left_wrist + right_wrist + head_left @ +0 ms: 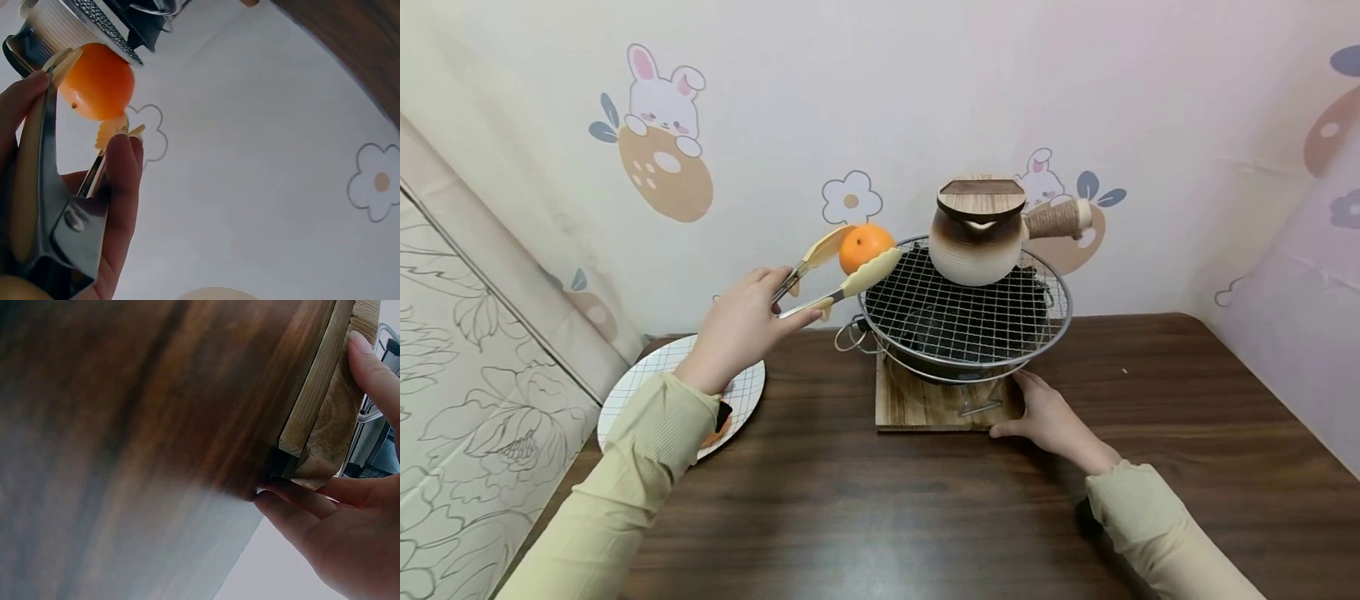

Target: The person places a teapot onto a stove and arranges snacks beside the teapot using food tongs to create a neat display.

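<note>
My left hand holds metal tongs with cream scalloped tips. Between those tips sits an orange, raised beside the left rim of a round tabletop grill. The left wrist view also has the orange between the tips, with the fingers around the tong arms. My right hand grips the right front corner of the wooden board under the grill. In the right wrist view the thumb lies over the board and the other fingers are at its corner and side.
A clay teapot with a wooden lid and rope-wrapped handle stands on the back of the grill's wire mesh. On the left, a checked white plate lies partly behind my left forearm, with something orange and black on it. A patterned wall rises behind the table.
</note>
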Demonstrator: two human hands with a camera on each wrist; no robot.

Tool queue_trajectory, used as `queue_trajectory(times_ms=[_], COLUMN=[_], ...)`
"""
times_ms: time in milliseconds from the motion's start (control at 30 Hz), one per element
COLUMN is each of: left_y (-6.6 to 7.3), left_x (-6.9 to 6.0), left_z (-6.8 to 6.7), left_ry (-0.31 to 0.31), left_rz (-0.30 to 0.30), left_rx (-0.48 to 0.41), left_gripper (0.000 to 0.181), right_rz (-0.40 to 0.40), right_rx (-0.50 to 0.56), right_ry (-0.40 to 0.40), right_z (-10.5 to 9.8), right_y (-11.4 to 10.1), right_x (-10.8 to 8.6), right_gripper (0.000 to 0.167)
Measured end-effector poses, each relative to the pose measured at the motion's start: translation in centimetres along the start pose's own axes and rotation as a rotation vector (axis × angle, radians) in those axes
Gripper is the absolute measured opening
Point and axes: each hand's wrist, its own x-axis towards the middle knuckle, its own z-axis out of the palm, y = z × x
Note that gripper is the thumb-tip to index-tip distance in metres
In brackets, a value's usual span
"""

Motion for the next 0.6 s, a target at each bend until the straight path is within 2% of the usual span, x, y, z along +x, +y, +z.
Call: queue_trajectory(times_ms=[200, 600], left_y=[0.9, 1.9], left_x=[0.9, 2.1], left_z=[-0.1, -0.1], left_ry=[-0.032, -0.074], left_rz=[0.026, 0.047], left_rx=[0.022, 0.058], left_gripper=[0.057, 0.054], right_rz=[-0.001, -0.001], right_rx=[0.008, -0.002], right_ry=[0.003, 0.005], right_z=[-0.1, 0.0], right_y=[-0.2, -0.2], right_x=[-0.1, -0.1], right_gripper=[0.107, 0.106])
